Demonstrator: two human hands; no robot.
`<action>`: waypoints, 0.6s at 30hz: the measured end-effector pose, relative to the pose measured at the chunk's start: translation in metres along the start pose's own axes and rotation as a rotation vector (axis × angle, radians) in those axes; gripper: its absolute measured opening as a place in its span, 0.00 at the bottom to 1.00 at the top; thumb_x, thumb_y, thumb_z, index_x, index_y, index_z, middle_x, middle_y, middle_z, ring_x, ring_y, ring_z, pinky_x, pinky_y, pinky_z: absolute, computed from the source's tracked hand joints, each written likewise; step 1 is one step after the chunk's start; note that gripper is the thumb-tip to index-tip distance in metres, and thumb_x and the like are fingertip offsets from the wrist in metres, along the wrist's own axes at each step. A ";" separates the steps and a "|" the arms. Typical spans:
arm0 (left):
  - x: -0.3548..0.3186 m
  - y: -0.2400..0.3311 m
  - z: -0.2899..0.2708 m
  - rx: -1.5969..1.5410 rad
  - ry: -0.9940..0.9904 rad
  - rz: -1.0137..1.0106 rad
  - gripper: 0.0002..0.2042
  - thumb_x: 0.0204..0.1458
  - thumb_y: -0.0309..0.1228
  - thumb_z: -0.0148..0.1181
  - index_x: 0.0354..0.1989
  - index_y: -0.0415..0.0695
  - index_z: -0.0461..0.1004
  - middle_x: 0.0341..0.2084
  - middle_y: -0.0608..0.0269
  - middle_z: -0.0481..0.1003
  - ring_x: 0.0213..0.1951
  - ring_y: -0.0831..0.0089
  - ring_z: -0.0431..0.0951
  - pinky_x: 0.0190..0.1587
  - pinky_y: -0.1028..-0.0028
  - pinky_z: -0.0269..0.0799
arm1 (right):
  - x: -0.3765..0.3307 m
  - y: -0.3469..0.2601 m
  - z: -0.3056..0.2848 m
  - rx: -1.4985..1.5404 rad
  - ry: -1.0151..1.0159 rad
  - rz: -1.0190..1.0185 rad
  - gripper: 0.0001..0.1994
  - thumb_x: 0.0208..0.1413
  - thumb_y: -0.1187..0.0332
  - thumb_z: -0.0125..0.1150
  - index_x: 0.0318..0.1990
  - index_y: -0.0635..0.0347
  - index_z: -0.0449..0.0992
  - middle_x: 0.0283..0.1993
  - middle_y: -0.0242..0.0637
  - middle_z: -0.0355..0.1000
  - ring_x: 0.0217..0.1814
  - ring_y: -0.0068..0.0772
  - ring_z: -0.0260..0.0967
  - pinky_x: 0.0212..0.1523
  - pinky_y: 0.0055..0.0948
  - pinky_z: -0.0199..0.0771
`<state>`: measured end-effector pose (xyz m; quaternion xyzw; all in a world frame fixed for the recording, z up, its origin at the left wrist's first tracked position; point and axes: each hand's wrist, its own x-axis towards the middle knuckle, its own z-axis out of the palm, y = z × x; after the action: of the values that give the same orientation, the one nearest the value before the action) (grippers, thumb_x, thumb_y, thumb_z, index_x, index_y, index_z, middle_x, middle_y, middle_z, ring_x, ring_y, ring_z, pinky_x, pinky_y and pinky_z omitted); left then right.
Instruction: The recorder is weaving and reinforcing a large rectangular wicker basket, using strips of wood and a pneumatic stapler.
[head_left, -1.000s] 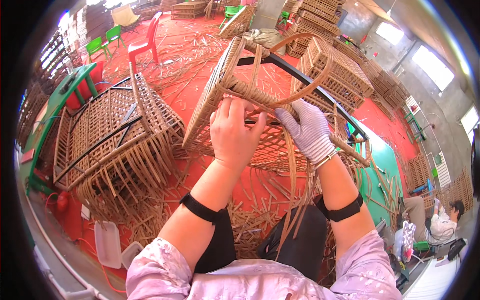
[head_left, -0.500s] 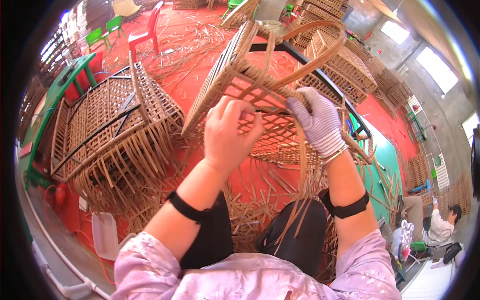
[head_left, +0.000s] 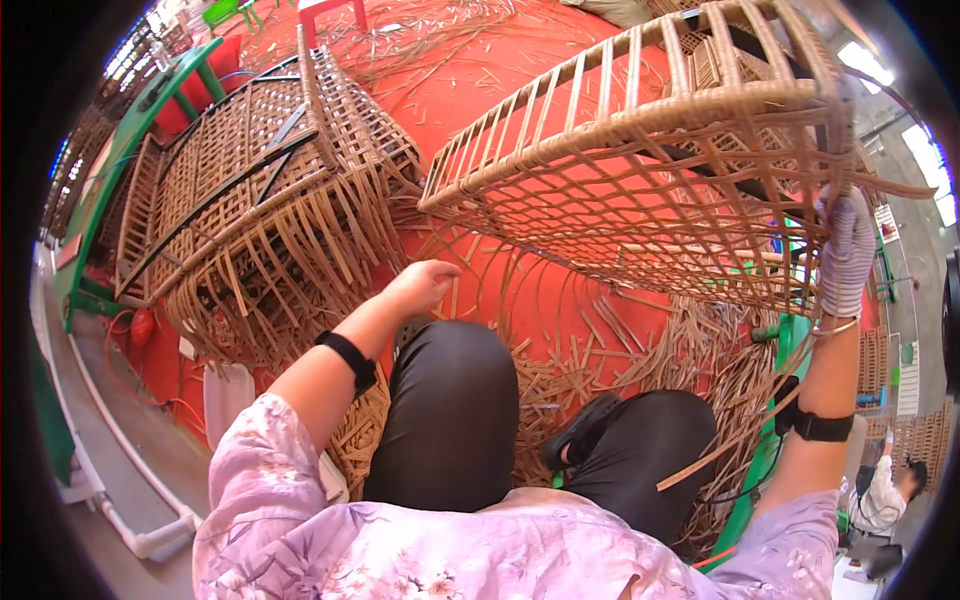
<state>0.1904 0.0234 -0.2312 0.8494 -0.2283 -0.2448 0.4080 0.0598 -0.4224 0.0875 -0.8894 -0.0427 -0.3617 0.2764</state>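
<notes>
**Woven basket held raised at its right end, floor around it littered with cuttings**

The woven basket point(head_left: 660, 200) is in front of the person, to the upper right, tilted so that its lattice faces the lap and its slatted side is upward. Its right end is the higher; the left corner points down toward the second basket. Whether that corner rests on anything cannot be told.

The right hand point(head_left: 845, 255), in a striped glove, is closed at the basket's right end, presumably to bear its weight and keep the lattice accessible. Whether a strip is pinched there too is hidden. The left hand point(head_left: 425, 285) is bare and well apart from the basket, its fingers curled; no object shows in it, though the palm cannot be inspected.

A loose strip point(head_left: 905, 187) juts out past the right hand. Another trailing strip point(head_left: 690, 472) slants down across the right knee point(head_left: 650, 440) — a likely snag if the leg shifts.

The second basket point(head_left: 240, 190) is to the left, on its side, with a fringe point(head_left: 270, 280) of unwoven ends hanging over; it limits room on that side. Cuttings point(head_left: 545, 455) lie thick between the legs and on the red floor point(head_left: 420, 110) — poor footing, in this judgement. Farther out are a green bench point(head_left: 150, 120) on the left and, lower right, a co-worker point(head_left: 880, 500) in a light top.
</notes>
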 end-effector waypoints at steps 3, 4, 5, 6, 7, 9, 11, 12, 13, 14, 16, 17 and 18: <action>0.034 -0.019 0.022 0.064 0.016 0.015 0.21 0.51 0.30 0.55 0.55 0.41 0.70 0.55 0.48 0.70 0.58 0.54 0.69 0.61 0.64 0.64 | -0.004 0.021 -0.013 -0.016 0.054 0.043 0.18 0.66 0.53 0.48 0.40 0.61 0.74 0.35 0.29 0.69 0.37 0.21 0.64 0.40 0.25 0.66; 0.046 -0.026 0.028 0.064 0.007 0.017 0.21 0.51 0.30 0.55 0.55 0.41 0.70 0.55 0.48 0.70 0.58 0.54 0.69 0.61 0.64 0.64 | -0.004 0.027 -0.020 -0.024 0.102 0.051 0.19 0.66 0.53 0.48 0.41 0.61 0.75 0.35 0.28 0.70 0.38 0.21 0.65 0.40 0.25 0.66; 0.057 -0.036 0.034 0.029 0.093 -0.031 0.22 0.50 0.30 0.56 0.56 0.40 0.69 0.56 0.47 0.69 0.59 0.54 0.68 0.61 0.64 0.64 | -0.005 0.038 -0.031 -0.109 0.073 0.072 0.20 0.67 0.53 0.47 0.46 0.63 0.75 0.39 0.30 0.72 0.42 0.23 0.68 0.44 0.26 0.68; 0.068 -0.049 0.041 -0.007 0.177 -0.080 0.23 0.50 0.31 0.56 0.57 0.39 0.68 0.56 0.46 0.68 0.59 0.54 0.67 0.61 0.64 0.64 | -0.006 0.045 -0.033 -0.108 0.071 0.081 0.20 0.67 0.53 0.47 0.46 0.63 0.75 0.39 0.30 0.72 0.42 0.23 0.68 0.44 0.26 0.68; 0.079 -0.062 0.044 -0.003 0.171 -0.086 0.23 0.50 0.31 0.56 0.57 0.39 0.68 0.56 0.46 0.68 0.59 0.54 0.67 0.61 0.64 0.64 | -0.006 0.052 -0.032 -0.050 0.079 0.060 0.19 0.67 0.54 0.47 0.47 0.62 0.75 0.41 0.32 0.73 0.43 0.24 0.68 0.45 0.27 0.69; 0.100 -0.070 0.049 0.087 0.331 -0.045 0.25 0.54 0.33 0.56 0.60 0.37 0.64 0.55 0.47 0.68 0.54 0.54 0.72 0.58 0.64 0.67 | -0.004 0.060 -0.039 -0.079 0.098 0.000 0.18 0.67 0.58 0.46 0.52 0.61 0.74 0.45 0.35 0.74 0.47 0.26 0.70 0.48 0.30 0.72; 0.109 -0.063 0.054 0.065 0.314 -0.164 0.26 0.54 0.35 0.57 0.60 0.36 0.64 0.57 0.47 0.67 0.56 0.53 0.70 0.59 0.64 0.66 | -0.005 0.067 -0.050 -0.086 0.109 0.024 0.18 0.67 0.57 0.47 0.52 0.61 0.74 0.45 0.35 0.74 0.46 0.26 0.70 0.47 0.30 0.72; 0.110 -0.056 0.053 0.051 0.316 -0.287 0.28 0.54 0.37 0.57 0.61 0.35 0.63 0.58 0.47 0.66 0.57 0.52 0.69 0.60 0.64 0.65 | -0.005 0.070 -0.054 -0.072 0.116 0.037 0.19 0.67 0.56 0.47 0.52 0.61 0.73 0.46 0.35 0.74 0.46 0.26 0.70 0.47 0.29 0.72; 0.113 -0.059 0.058 0.050 0.313 -0.286 0.28 0.54 0.37 0.57 0.61 0.35 0.63 0.58 0.47 0.66 0.57 0.52 0.69 0.60 0.64 0.65 | -0.004 0.073 -0.056 -0.056 0.120 0.044 0.19 0.67 0.56 0.47 0.53 0.61 0.73 0.46 0.35 0.73 0.46 0.26 0.70 0.46 0.29 0.72; 0.113 -0.062 0.064 0.027 0.408 -0.335 0.29 0.53 0.38 0.58 0.61 0.35 0.62 0.58 0.46 0.65 0.58 0.52 0.68 0.60 0.64 0.65 | -0.004 0.076 -0.058 -0.040 0.126 0.051 0.19 0.67 0.55 0.47 0.53 0.61 0.73 0.46 0.35 0.73 0.45 0.26 0.70 0.46 0.29 0.72; 0.116 -0.066 0.073 0.003 0.502 -0.381 0.30 0.53 0.39 0.58 0.62 0.35 0.61 0.59 0.45 0.65 0.58 0.52 0.68 0.59 0.63 0.65 | -0.001 0.080 -0.058 -0.002 0.134 0.064 0.20 0.66 0.55 0.47 0.53 0.61 0.73 0.46 0.35 0.73 0.45 0.26 0.70 0.45 0.29 0.72; 0.116 -0.061 0.073 -0.035 0.573 -0.406 0.30 0.53 0.39 0.58 0.62 0.36 0.61 0.59 0.45 0.64 0.59 0.51 0.67 0.59 0.63 0.65 | 0.000 0.081 -0.059 0.015 0.140 0.072 0.20 0.66 0.54 0.47 0.53 0.61 0.73 0.46 0.35 0.73 0.45 0.26 0.71 0.44 0.29 0.72; 0.119 -0.057 0.074 -0.074 0.643 -0.430 0.30 0.53 0.39 0.58 0.63 0.36 0.60 0.59 0.44 0.64 0.59 0.51 0.66 0.59 0.62 0.65 | 0.002 0.080 -0.062 0.031 0.151 0.079 0.21 0.66 0.54 0.48 0.53 0.61 0.73 0.46 0.35 0.73 0.44 0.26 0.71 0.44 0.29 0.72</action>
<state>0.2489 -0.0571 -0.3445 0.8960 0.1035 -0.0541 0.4284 0.0447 -0.5228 0.0881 -0.8563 0.0076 -0.4157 0.3064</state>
